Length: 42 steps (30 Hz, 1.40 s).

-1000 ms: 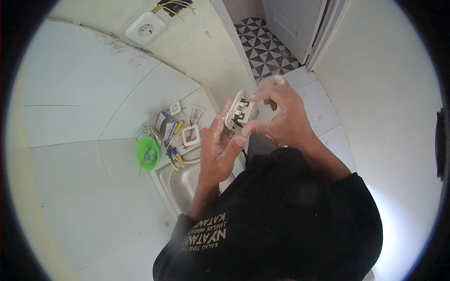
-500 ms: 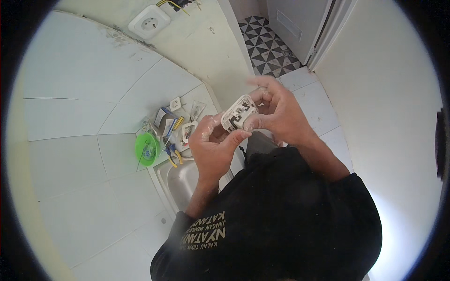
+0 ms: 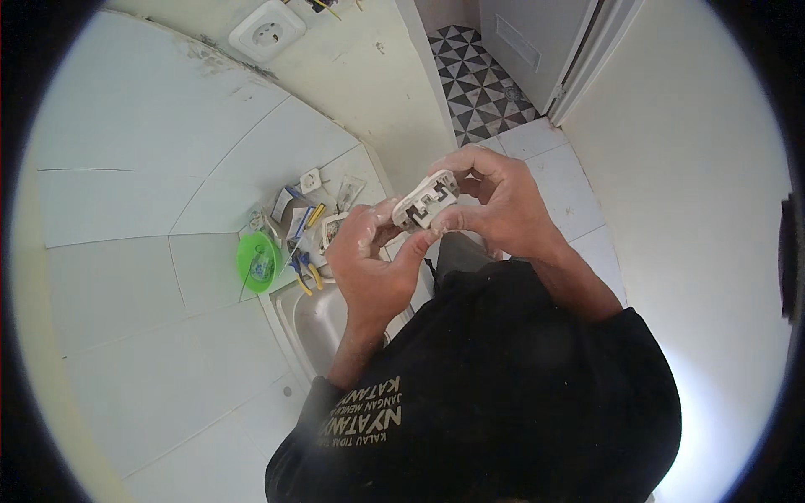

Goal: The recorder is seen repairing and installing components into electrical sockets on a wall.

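Note:
Held up between my two hands is a white wall switch [image 3: 426, 201], tilted so that its back with dark metal contacts shows. My left hand [image 3: 376, 254] pinches its left end, the thumb at the lower edge and the fingers curled behind. My right hand [image 3: 501, 201] is closed on its right end, with the thumb near the lower corner and the index finger along the top. White dust or paste coats the fingers of both hands. Fingertips behind the switch are hidden.
Left of my hands, the counter holds blue-and-yellow pliers [image 3: 306, 272], a yellow-handled tool [image 3: 316, 215], a white socket [image 3: 311, 180], a white frame [image 3: 330, 230] and a green bowl [image 3: 257, 239]. A steel sink [image 3: 314, 318] lies below. Another socket [image 3: 267, 32] sits on the wall.
The switch has tipped, turning its back to a steeper angle. My right index finger, raised and blurred before, has come down onto its top edge. The left hand has shifted slightly left.

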Motion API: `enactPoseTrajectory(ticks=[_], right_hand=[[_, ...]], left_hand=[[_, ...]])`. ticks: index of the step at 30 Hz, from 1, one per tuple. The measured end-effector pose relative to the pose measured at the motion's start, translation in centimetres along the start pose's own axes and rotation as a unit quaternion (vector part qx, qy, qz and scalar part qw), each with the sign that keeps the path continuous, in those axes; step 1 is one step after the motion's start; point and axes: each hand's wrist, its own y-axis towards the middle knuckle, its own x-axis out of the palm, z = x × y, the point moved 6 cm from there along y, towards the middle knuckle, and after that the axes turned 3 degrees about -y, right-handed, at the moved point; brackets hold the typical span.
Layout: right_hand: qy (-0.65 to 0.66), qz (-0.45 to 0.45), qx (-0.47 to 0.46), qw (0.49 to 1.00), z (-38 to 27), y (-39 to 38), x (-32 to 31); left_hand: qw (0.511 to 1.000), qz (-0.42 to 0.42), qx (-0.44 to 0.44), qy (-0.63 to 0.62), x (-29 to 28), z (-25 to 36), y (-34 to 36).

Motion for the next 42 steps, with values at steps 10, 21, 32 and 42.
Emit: enactPoseTrajectory(ticks=[10,21,32,42], right_hand=[[0.024,-0.013,0.015,1.0,0.7,0.2,-0.2],[0.084,-0.124,-0.006,0.989,2.3,3.6,2.2],[0.22,-0.267,0.033,0.938,6.8,8.6,8.3],[0.136,-0.235,0.002,0.963,6.3,8.8,12.5]], left_hand=[[0.96,-0.005,-0.111,-0.255,-0.2,-3.0,1.0],[0.89,0.068,-0.096,-0.44,-0.9,-4.6,-1.6],[0.953,0.082,-0.093,-0.277,-5.2,-6.0,-0.4],[0.812,0.219,-0.079,-0.535,-6.8,-9.9,-2.7]])
